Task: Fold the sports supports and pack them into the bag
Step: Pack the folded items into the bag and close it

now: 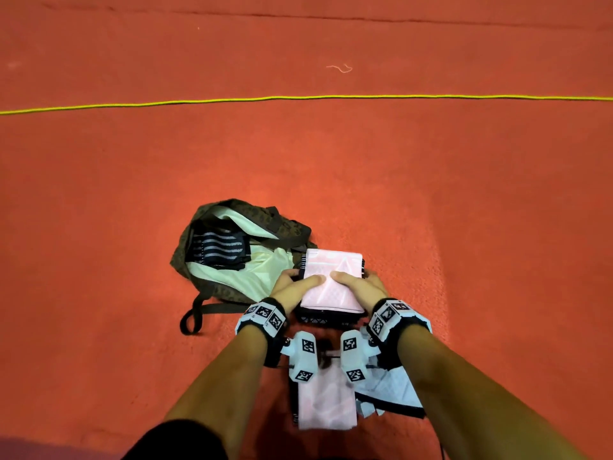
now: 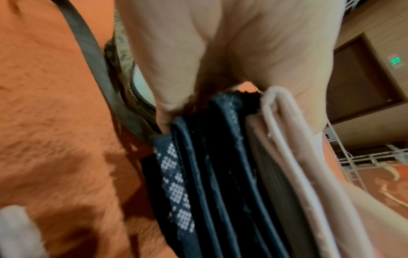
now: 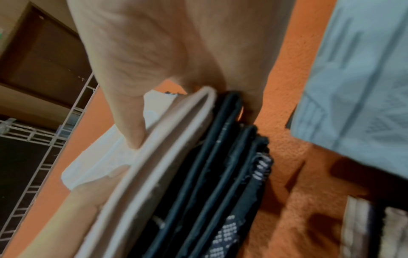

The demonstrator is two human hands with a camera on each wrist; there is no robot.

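Observation:
Both hands grip a stack of folded supports (image 1: 331, 283), pink on top and black with white dots beneath, just above the red carpet and right of the bag. My left hand (image 1: 295, 283) holds its left side, thumb on top and fingers under. My right hand (image 1: 356, 285) holds the right side the same way. The wrist views show the layered edges of the stack (image 2: 232, 174) (image 3: 198, 165) pinched between thumb and fingers. The brown patterned bag (image 1: 238, 254) lies open on the floor, with a striped black-and-grey support (image 1: 219, 249) inside against its pale lining.
Near my knees lie another pink support (image 1: 326, 403) and a light blue one (image 1: 389, 390) (image 3: 357, 87). A bag strap (image 1: 195, 315) loops on the carpet to the left. A yellow cord (image 1: 298, 98) crosses the floor farther off.

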